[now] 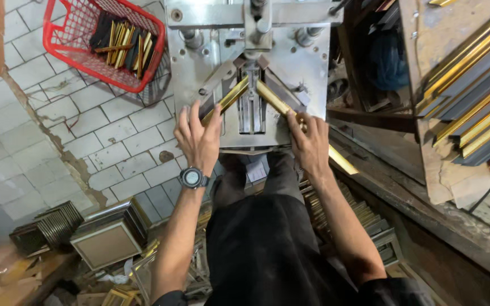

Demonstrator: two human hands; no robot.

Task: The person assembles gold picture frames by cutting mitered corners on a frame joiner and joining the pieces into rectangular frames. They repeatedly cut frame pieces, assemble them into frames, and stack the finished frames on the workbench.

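Two gold frame mouldings meet in a corner on the steel bed of a joining machine (199, 68). My left hand (198, 136) presses on the left moulding (231, 96), fingers spread over it; a dark wristwatch sits on that wrist. My right hand (311, 144) grips the right moulding (273, 101), whose far end (344, 162) sticks out past the machine's edge. The mitred tips touch under the machine's clamp head (254, 59).
A red plastic basket (72, 51) of short gold and black moulding pieces stands on the tiled floor at upper left. Long gold and dark mouldings (472, 107) lie on a wooden bench at right. Stacked finished frames (109, 238) and loose pieces lie around my legs.
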